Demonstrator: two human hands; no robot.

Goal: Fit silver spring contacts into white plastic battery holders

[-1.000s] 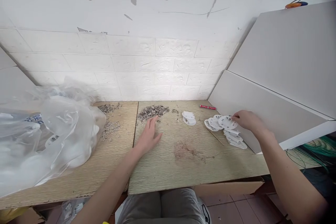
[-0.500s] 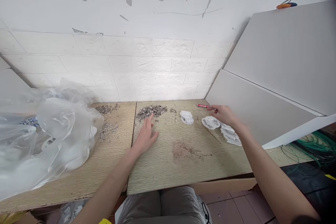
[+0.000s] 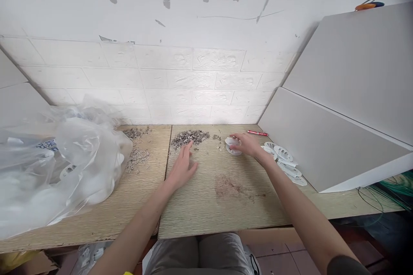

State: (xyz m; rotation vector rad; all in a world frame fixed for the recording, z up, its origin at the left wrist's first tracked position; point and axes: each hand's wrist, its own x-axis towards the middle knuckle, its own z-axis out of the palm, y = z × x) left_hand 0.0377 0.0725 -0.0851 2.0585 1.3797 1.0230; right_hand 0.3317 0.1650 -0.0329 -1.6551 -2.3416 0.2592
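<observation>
My left hand [image 3: 183,166] rests at the front edge of a heap of small metal pieces [image 3: 190,137]. Its fingers are stretched out with the thumb apart, and I see nothing held in it. To the right, my right hand [image 3: 248,145] has its thumb and fingers closed on the right edge of a round white plastic disc [image 3: 230,141]. Another white disc [image 3: 233,151] shows just below, partly covered. Beyond my right wrist lies a spread row of white slotted discs [image 3: 287,164].
A red pen [image 3: 257,132] lies near the wall. At left a large clear bag [image 3: 80,159] bulges with white parts, beside more small metal pieces [image 3: 138,158]. A grey-white panel [image 3: 335,142] bounds the right side, with green wires [image 3: 393,189] past it.
My right hand has moved left from beside the pen and the row of discs to the two discs nearer the middle. My left hand stays by the heap. The view has shifted slightly.
</observation>
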